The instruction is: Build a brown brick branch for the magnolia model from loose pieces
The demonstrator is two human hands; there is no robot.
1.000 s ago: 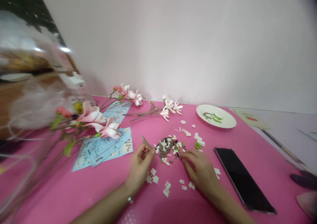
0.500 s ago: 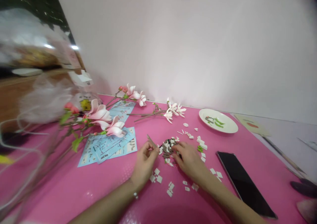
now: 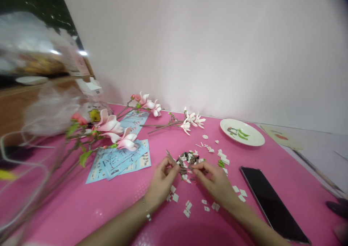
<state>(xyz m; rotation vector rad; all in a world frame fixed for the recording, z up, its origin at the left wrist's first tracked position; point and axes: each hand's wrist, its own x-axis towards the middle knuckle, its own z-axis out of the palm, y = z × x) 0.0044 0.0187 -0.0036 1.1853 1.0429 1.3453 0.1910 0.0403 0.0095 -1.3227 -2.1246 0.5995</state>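
Observation:
My left hand (image 3: pixel 162 182) pinches a brown stem piece (image 3: pixel 171 157) that points up and away from the fingers. Across from it, my right hand (image 3: pixel 214 180) has thumb and forefinger pressed together at the right edge of a pile of small brown, white and black building pieces (image 3: pixel 185 160). What lies between those fingertips is too small to make out. White square tiles (image 3: pixel 175 197) lie loose near the left wrist, with more white pieces (image 3: pixel 223 157) and a green piece (image 3: pixel 221 163) beyond the right hand.
Flower stems with pink blossoms (image 3: pixel 127 140) lie on blue instruction sheets (image 3: pixel 111 162) at left. Behind the pile is a stem with white flowers (image 3: pixel 190 119). A white plate (image 3: pixel 255 140) holds green and brown pieces. A black phone (image 3: pixel 274 202) lies right.
My right hand has drawn back from the pile, its fingers now in a pinch. The left hand has shifted slightly right with the stem piece still in it.

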